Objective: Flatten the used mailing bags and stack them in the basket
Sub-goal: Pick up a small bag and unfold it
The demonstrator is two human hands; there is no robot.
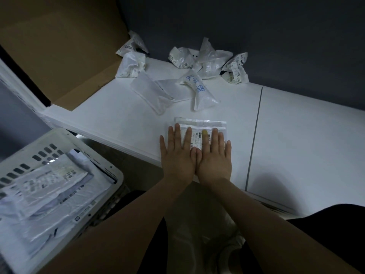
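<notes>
Surveying from the largest item down, we record a white table (306, 135) carrying the work, its front edge running just under the heels of the palms. Below and to the left of that edge stands a white slotted basket (29, 163), holding several flattened bags (49, 184) that lie askew on one another. In our judgement, a further bag dropped in carelessly could shift that stack or ride up the wall. At the back of the table a scatter of crumpled bags (207, 62) lies against the dark wall, well apart from the hands. The mailing bag in hand (199, 125) lies flat at the front edge, label up. The left hand (176, 155) and right hand (216, 157) press on it side by side, thumbs touching, fingers straight and spread, gripping nothing.

We judge the main risk to lie here. The plastic looks slick, and a push toward the body could slide the bag off the edge. Trapped air may also spring it back once the pressure lifts, and with no grip on the bag, lifting it to the basket calls for a fresh hold
</notes>
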